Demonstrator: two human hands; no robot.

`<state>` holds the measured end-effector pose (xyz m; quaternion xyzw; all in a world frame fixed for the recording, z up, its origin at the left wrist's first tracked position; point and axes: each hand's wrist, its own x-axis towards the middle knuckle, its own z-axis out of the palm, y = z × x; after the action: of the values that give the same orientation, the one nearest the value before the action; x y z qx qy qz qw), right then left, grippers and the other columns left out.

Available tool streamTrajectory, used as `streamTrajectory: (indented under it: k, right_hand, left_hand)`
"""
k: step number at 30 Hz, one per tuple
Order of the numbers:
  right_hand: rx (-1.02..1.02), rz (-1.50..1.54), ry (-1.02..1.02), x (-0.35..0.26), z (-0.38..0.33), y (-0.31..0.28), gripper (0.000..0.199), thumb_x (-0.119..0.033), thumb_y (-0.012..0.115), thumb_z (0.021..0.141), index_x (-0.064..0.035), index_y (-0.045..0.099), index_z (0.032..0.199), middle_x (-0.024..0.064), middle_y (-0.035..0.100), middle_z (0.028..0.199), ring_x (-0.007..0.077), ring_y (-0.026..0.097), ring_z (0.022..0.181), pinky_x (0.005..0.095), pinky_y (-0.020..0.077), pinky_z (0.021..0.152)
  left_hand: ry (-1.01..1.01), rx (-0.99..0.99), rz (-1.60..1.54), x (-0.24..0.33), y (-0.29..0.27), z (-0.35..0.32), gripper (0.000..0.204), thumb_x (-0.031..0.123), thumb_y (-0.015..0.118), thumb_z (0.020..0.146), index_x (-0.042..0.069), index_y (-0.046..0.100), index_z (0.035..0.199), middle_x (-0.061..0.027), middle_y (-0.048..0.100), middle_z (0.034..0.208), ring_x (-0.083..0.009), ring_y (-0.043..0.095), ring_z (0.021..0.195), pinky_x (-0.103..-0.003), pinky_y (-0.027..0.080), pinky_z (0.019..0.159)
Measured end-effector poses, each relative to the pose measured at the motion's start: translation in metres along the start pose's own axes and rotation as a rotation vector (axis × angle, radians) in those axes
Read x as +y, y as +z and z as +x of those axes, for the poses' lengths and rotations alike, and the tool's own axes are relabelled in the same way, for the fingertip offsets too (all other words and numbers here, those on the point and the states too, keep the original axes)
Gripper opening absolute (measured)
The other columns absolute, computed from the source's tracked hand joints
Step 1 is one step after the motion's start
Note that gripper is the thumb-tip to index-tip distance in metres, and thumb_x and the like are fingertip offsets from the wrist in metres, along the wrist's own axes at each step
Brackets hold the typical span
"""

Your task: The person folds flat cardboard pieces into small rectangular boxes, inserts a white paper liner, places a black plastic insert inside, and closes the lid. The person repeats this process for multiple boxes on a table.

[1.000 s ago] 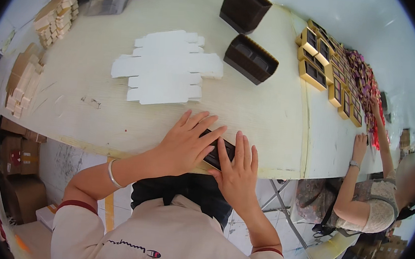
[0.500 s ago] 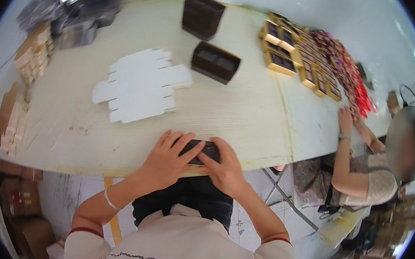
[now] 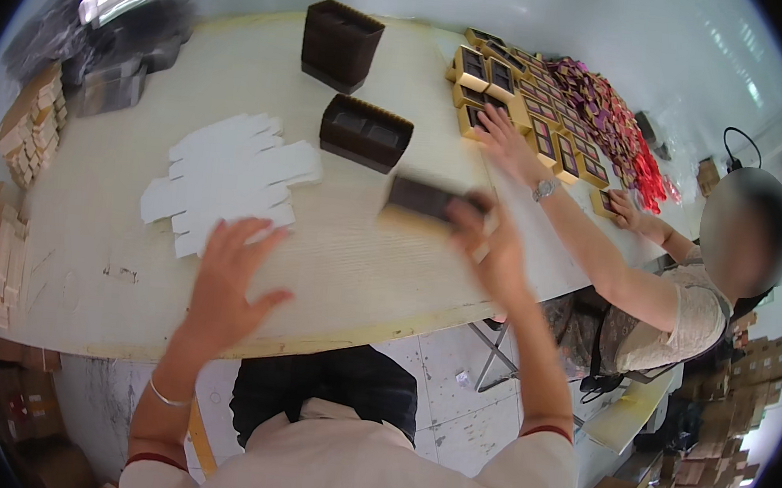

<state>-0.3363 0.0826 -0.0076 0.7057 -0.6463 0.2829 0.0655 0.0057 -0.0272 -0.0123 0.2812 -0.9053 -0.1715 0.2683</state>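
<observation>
My right hand (image 3: 491, 253) grips one end of a small gold box with a dark brown insert (image 3: 423, 198), held over the table's middle and smeared by motion. Over the table's near left part, my left hand (image 3: 231, 281) has its fingers spread and holds nothing. Just beyond it lies a loose stack of flat white die-cut card blanks (image 3: 225, 174). Two nested stacks of dark brown plastic trays stand farther off: a taller stack (image 3: 341, 46) at the back and a lower stack (image 3: 365, 132) nearer me.
At right a co-worker's hand (image 3: 511, 148) reaches onto rows of gold boxes (image 3: 541, 118); the other holds one box (image 3: 607, 203). Purple and red wrapped pieces (image 3: 616, 115) lie behind. Folded cartons (image 3: 1, 256) line the left edge; clear plastic containers (image 3: 112, 85) sit back left.
My right hand has carried the gold box from the near edge forward and right. My left hand has let go and moved left. The co-worker's arm has reached toward the gold boxes.
</observation>
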Motion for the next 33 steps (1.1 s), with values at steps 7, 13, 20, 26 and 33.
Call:
streamTrajectory:
  k: [7, 13, 20, 26, 33]
  right_hand:
    - [0.115, -0.292, 0.028, 0.057, 0.07, -0.01, 0.04, -0.015, 0.069, 0.085, -0.0057, 0.059, 0.123, 0.0205, 0.046, 0.138, 0.0395, 0.046, 0.125, 0.0443, 0.0397, 0.103]
    - [0.144, -0.003, 0.018, -0.029, 0.042, 0.02, 0.034, -0.005, 0.067, 0.085, -0.0038, 0.062, 0.118, 0.0194, 0.051, 0.133, 0.0385, 0.05, 0.122, 0.0427, 0.0417, 0.101]
    - [0.068, 0.21, -0.252, -0.126, 0.03, 0.067, 0.042, -0.006, 0.073, 0.075, -0.0052, 0.063, 0.116, 0.0183, 0.056, 0.125, 0.0365, 0.056, 0.113, 0.0439, 0.047, 0.094]
    - [-0.073, 0.197, -0.493, -0.138, -0.019, 0.052, 0.026, -0.006, 0.07, 0.072, -0.0025, 0.063, 0.097, 0.0094, 0.062, 0.089, 0.0275, 0.059, 0.087, 0.0392, 0.0454, 0.077]
    - [-0.054, 0.077, -0.179, -0.13, -0.064, 0.069, 0.03, -0.006, 0.069, 0.074, -0.0021, 0.06, 0.102, 0.0146, 0.057, 0.111, 0.0301, 0.057, 0.097, 0.0424, 0.0454, 0.081]
  left_hand:
    - [-0.24, -0.064, 0.158, -0.046, -0.022, 0.001, 0.041, 0.017, 0.078, 0.071, 0.004, 0.062, 0.107, -0.0102, 0.06, 0.111, -0.0303, 0.055, 0.104, -0.039, 0.045, 0.09]
    - [-0.19, -0.249, 0.204, -0.061, -0.037, 0.009, 0.021, 0.008, 0.07, 0.077, 0.002, 0.061, 0.095, -0.0098, 0.062, 0.095, -0.0305, 0.058, 0.088, -0.039, 0.048, 0.077]
    - [0.154, 0.118, 0.414, -0.039, -0.036, -0.007, 0.013, 0.004, 0.06, 0.075, 0.001, 0.062, 0.087, -0.0088, 0.061, 0.087, -0.0253, 0.061, 0.08, -0.034, 0.051, 0.063]
    - [0.262, -0.024, 0.07, 0.027, -0.009, -0.057, 0.018, 0.002, 0.065, 0.073, 0.002, 0.064, 0.091, -0.0071, 0.063, 0.091, -0.0206, 0.062, 0.075, -0.03, 0.052, 0.06]
    - [0.135, 0.127, 0.18, 0.033, 0.045, -0.051, 0.021, 0.008, 0.07, 0.072, 0.01, 0.066, 0.092, -0.0047, 0.059, 0.096, -0.0225, 0.058, 0.085, -0.035, 0.049, 0.068]
